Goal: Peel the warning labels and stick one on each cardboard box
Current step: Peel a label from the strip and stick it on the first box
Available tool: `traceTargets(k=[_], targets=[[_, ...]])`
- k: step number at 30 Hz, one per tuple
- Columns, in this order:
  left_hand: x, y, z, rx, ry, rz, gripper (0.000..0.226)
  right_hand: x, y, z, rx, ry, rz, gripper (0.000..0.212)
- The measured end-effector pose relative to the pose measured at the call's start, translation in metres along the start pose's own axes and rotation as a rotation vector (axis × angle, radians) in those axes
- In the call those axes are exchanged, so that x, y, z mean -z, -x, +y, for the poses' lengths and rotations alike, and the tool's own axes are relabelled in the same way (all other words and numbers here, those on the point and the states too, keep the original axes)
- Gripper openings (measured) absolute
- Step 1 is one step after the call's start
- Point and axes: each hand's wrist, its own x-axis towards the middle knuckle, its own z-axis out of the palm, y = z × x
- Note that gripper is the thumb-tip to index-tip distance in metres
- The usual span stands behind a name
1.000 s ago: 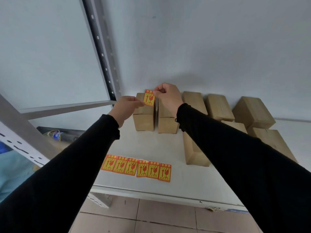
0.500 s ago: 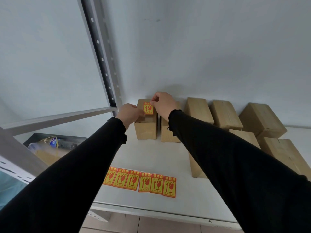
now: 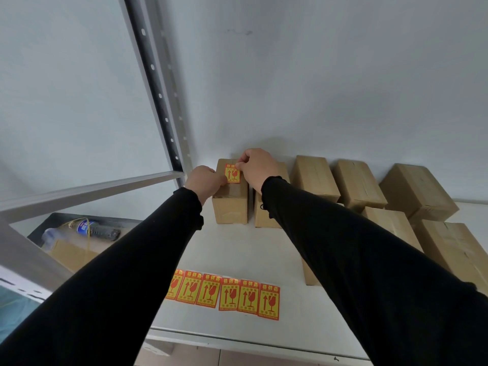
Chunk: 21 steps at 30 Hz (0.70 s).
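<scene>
A red-and-yellow warning label (image 3: 232, 174) lies flat on the top of the leftmost cardboard box (image 3: 231, 207) at the back of the white shelf. My left hand (image 3: 204, 180) pinches the label's lower left edge. My right hand (image 3: 257, 166) pinches its upper right corner. A strip of several more warning labels (image 3: 229, 294) lies near the shelf's front edge. Several other brown boxes stand to the right, among them one (image 3: 314, 178) by the wall and one (image 3: 417, 188) at the far right.
A grey metal upright (image 3: 158, 91) and crossbar (image 3: 87, 191) frame the shelf on the left. Below them a lower level holds a plastic bottle (image 3: 79, 228) and a cardboard piece. The white shelf (image 3: 264, 249) ends at a front edge above tiled floor.
The label was held up above the leftmost box a second ago; both hands have brought it down flat onto the box's top. The camera has tilted upward slightly.
</scene>
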Motion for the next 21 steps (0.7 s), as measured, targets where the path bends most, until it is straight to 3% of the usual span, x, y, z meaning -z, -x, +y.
traceTargets(k=[14, 21], targets=[[-0.0030, -0.0058, -0.0064, -0.087, -0.058, 0.015, 0.016, -0.0058, -0.0061, 0.0026, 0.039, 0.092, 0.038, 0.001], [-0.0014, -0.0090, -0.0070, -0.192, -0.065, 0.021, 0.027, 0.0019, -0.0024, 0.0036, 0.116, 0.164, 0.008, 0.020]])
